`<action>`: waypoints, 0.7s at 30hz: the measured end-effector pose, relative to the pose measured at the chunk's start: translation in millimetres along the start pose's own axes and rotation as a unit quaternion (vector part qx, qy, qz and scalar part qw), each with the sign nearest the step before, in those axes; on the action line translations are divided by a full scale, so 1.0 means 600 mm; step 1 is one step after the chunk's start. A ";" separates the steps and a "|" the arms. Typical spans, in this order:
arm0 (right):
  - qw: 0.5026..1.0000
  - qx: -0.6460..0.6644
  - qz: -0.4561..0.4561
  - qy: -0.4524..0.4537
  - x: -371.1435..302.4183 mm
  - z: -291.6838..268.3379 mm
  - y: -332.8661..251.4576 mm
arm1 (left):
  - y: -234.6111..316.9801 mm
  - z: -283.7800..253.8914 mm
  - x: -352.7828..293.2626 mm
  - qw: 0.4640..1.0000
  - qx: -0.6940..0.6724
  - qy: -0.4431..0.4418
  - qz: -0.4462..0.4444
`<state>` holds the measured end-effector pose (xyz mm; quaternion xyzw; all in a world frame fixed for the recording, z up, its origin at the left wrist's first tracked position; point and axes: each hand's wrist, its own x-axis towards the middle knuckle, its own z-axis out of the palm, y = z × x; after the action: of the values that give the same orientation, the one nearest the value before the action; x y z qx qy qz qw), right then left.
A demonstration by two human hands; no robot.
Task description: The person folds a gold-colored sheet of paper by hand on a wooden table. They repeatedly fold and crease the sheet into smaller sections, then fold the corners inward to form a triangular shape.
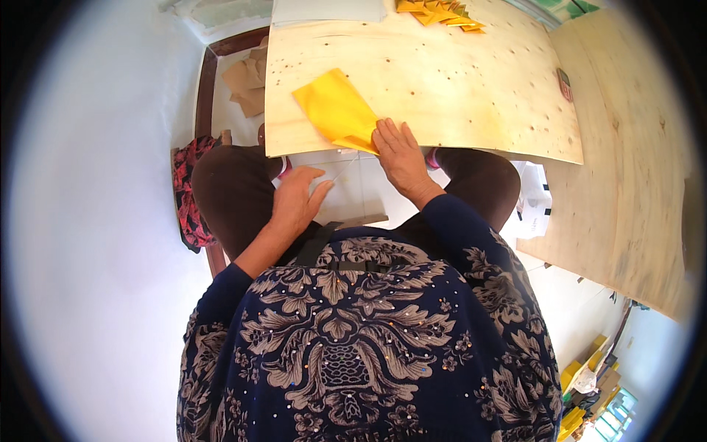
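Observation:
A yellow paper envelope [335, 109] lies slanted at the near edge of the wooden table, its nearest end folded over and reaching to the edge. My right hand [401, 158] rests flat on that end, fingers stretched out and side by side. Off the table, my left hand [298, 197] hovers over my left knee, apart from the envelope. Its thumb and forefinger are spread, and I see nothing between them. Its other fingers are partly hidden.
A pile of folded yellow envelopes [438, 13] lies at the table's far side, with pale sheets [328, 9] to its left. A small dark handheld device [564, 85] sits near the table's right edge. Brown paper [247, 81] lies left of the table; a white bag [535, 199] stands below right.

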<state>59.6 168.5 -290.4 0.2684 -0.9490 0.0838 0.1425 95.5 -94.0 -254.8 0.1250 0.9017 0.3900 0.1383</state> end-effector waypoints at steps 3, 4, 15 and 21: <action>0.998 -0.007 0.059 0.020 -0.016 -0.016 -0.040 | 0.026 0.031 0.022 0.950 -0.289 -0.045 -0.110; 0.997 -0.014 0.063 0.040 -0.018 -0.021 -0.054 | 0.039 0.047 0.037 0.919 -0.369 -0.029 -0.139; 0.987 0.076 0.082 0.112 -0.043 -0.138 -0.115 | 0.088 0.019 0.073 0.986 -0.139 0.063 0.066; 0.986 0.025 0.008 0.163 0.002 -0.273 -0.070 | 0.165 -0.098 0.064 0.946 0.199 -0.100 0.236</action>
<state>118.1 170.9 -131.4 0.2467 -0.9130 0.1510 0.2877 51.0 -54.3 -148.9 0.3974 0.8873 0.2096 0.1041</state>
